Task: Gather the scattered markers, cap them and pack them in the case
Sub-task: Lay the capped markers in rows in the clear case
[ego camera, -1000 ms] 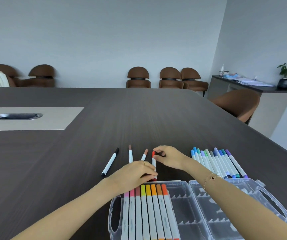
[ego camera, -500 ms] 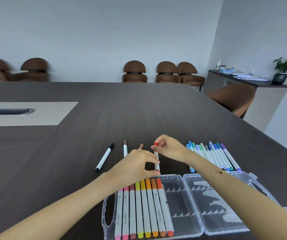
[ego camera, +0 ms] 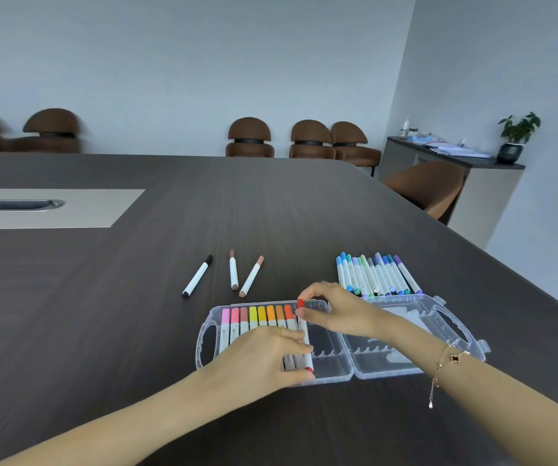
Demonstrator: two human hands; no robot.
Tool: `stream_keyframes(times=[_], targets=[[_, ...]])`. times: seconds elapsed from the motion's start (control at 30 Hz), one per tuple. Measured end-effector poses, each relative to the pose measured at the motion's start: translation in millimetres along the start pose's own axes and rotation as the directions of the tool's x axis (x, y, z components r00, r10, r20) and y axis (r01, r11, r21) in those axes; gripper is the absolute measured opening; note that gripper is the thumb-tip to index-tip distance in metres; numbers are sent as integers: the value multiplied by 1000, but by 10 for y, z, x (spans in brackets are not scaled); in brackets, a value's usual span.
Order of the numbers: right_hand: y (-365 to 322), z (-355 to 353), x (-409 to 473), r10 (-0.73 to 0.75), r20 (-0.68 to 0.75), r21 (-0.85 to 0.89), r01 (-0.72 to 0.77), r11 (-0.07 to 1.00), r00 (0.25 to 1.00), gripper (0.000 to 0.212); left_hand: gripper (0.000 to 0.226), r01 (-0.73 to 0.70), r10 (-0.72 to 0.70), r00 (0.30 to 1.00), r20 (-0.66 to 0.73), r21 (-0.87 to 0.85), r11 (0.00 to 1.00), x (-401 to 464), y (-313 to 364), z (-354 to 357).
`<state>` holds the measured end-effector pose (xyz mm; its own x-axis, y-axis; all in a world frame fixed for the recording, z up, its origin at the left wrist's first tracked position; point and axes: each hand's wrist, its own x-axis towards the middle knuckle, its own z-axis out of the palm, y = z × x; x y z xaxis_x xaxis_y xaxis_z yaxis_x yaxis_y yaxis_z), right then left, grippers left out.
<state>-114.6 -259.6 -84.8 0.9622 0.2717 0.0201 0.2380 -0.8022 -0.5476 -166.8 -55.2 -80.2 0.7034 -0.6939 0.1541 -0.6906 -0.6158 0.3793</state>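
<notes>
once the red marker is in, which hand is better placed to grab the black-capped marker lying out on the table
Left, probably. The black-capped marker lies beyond the case's left end, on the left hand's side. The right hand would have to cross over the two brown-capped markers.

A broad dark wood-grain tabletop (ego camera: 203, 203) fills the room, with a pale inset panel (ego camera: 69, 210) holding a metal cable slot (ego camera: 15, 204) at its left. Brown upholstered chairs (ego camera: 309, 139) line the plain pale blue-grey wall (ego camera: 203, 62), and another chair (ego camera: 429, 186) sits at the right edge. A grey sideboard (ego camera: 486, 190) in the right corner carries papers (ego camera: 456, 150) and a potted plant (ego camera: 516, 136).
</notes>
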Motion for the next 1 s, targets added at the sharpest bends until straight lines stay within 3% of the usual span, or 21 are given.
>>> stream_keyframes(times=[0.1,0.2,0.57,0.77,1.0], targets=[[51,82,-53,-13,-19,-113,11,994,1000,44,46,12,-12,1000,-1,-9,1000,-62,8,0],[19,113,-66,-27,-27,-150,23,988,999,42,41,15,-16,1000,-8,-73,997,-43,-1,-28],[-20,124,-71,-5,-39,-157,-1,988,999,48,29,89,-93,994,-56,-78,993,102,-15,76],[-1,98,-45,2,-3,-156,-2,988,1000,55,26,110,-136,981,-138,-179,978,163,-41,105],[18,93,-13,-40,17,-233,43,972,999,49,25,41,-61,986,-156,-127,991,214,-114,151]])
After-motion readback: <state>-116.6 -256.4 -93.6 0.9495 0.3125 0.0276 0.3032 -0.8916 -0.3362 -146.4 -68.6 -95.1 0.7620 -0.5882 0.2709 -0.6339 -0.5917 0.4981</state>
